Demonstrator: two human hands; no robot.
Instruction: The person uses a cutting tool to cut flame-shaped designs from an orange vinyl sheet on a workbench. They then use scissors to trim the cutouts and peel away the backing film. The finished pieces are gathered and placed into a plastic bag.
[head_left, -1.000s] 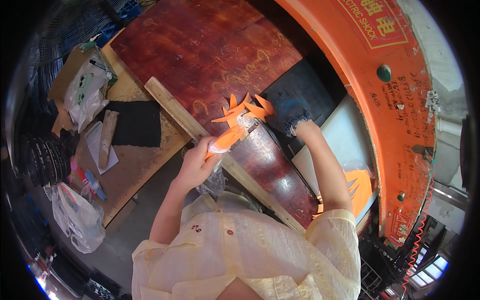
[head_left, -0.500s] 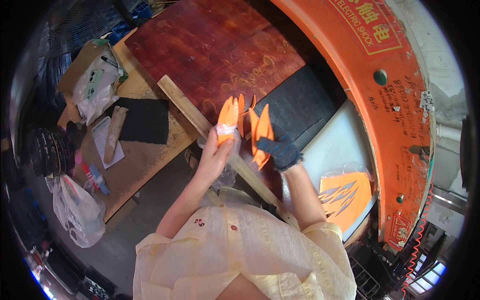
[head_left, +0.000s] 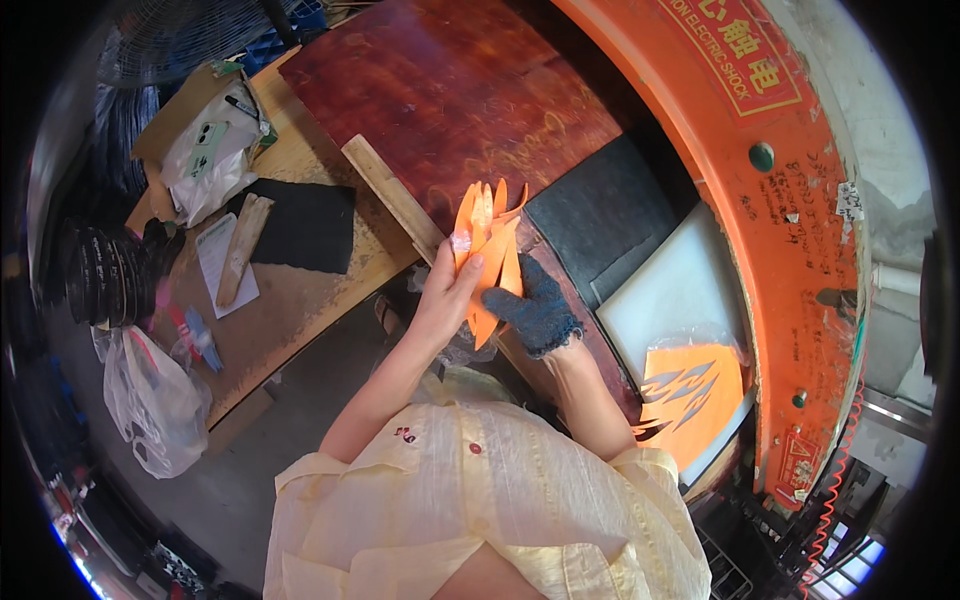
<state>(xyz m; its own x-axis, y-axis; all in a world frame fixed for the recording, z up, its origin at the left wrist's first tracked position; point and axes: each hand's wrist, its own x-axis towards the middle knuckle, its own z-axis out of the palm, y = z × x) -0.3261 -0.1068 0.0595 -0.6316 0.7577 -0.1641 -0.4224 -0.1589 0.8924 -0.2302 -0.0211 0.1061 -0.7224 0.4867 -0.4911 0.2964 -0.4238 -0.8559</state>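
- The bare left hand (head_left: 447, 297) grasps a bundle of pointed orange pieces (head_left: 489, 250), thumb across the near face; a band of clear wrap circles those on the left.
- The right hand (head_left: 537, 305), in a dark knitted glove, grips the same bundle from the right, its thumb in front of the pieces.
- The bundle is held upright, tips toward the far side, above the near edge of a glossy red-brown board (head_left: 450, 100).
- On the right, an orange machine beam (head_left: 725, 190) carries a large red warning label (head_left: 735, 55) at its far end, with yellow characters and lettering inside a yellow border.
- Nearer on the beam, a smaller red label (head_left: 800, 460) shows a triangular warning sign; its print is too small to read.
- Dark handwriting in several lines runs along the beam between the two labels.
- Right of the board lie a black mat (head_left: 605, 215) and a white slab (head_left: 665, 285); an orange sheet (head_left: 705, 400) with pointed cut-outs rests at the slab's near end.
- On the left table, a wooden stick (head_left: 243, 250) lies across a white paper (head_left: 213, 255) bearing faint, illegible print.
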